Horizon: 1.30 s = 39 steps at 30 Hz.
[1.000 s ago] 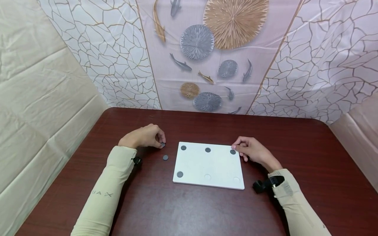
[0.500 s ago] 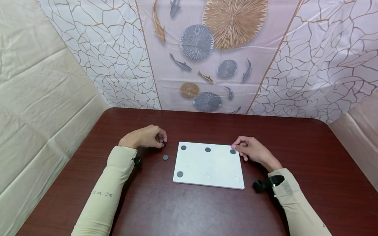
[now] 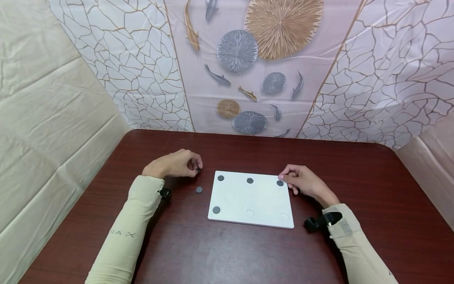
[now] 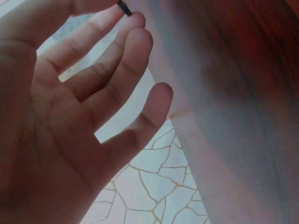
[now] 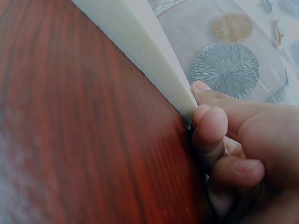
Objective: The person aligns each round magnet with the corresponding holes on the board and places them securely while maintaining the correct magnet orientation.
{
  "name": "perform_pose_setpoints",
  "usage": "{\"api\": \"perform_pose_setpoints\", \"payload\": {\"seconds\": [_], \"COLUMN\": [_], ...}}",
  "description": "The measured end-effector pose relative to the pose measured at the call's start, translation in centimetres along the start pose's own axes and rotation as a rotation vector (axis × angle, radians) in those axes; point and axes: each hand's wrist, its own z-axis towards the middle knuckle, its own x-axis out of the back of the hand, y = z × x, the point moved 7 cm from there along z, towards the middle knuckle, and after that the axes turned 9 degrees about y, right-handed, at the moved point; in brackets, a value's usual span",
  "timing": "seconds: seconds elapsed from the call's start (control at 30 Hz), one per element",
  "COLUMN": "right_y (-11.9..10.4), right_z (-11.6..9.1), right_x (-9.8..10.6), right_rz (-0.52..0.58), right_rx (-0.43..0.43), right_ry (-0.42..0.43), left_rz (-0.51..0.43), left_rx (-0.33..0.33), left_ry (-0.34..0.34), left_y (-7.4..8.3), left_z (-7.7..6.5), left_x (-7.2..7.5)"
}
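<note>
My left hand (image 3: 175, 163) pinches a small dark disc (image 4: 124, 8) between thumb and fingertips, left of the white board. In the left wrist view the disc appears edge-on at the top, the other fingers loosely bent. A second grey disc (image 3: 199, 190) lies on the table between that hand and the board. The white rectangular board (image 3: 252, 197) has round recesses; its far row and near-left recess hold dark discs, while the near-middle recess (image 3: 250, 213) and near-right recess (image 3: 284, 216) are bare. My right hand (image 3: 303, 181) grips the board's far right corner, thumb on top.
The dark red-brown wooden table (image 3: 227, 256) reaches back to a patterned cloth (image 3: 142, 79) hanging behind it. A plain cream cloth (image 3: 46, 118) hangs along the left side. Black straps with small devices (image 3: 320, 221) sit on both wrists.
The left hand's fingertips have shifted slightly right with the disc, which has turned from its flat face to nearly edge-on. The right hand and the board have stayed in place.
</note>
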Motion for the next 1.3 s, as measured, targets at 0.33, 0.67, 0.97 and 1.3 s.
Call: {"api": "perform_pose_setpoints", "payload": {"seconds": [0.33,0.67,0.97,1.3], "right_y": [-0.2,-0.2,0.0,0.0], "right_z": [0.1,-0.2,0.0,-0.1], "right_x": [-0.1,0.0,0.0,0.1], "right_rz": [-0.007,-0.024,-0.015,-0.019], "right_rx": [0.008,-0.003,-0.006,-0.009], "right_ry": [0.005,0.002,0.007,0.007], "left_rz": [-0.045,-0.059,-0.078,-0.135], "left_rx": [-0.018,-0.045,-0.063,-0.054], "left_ry": [0.017,0.024,0.04,0.056], "left_y": [0.2,0.2,0.8,2.0], "left_z": [0.0,0.1,0.2,0.1], "left_x": [0.3,0.3,0.6,1.2]}}
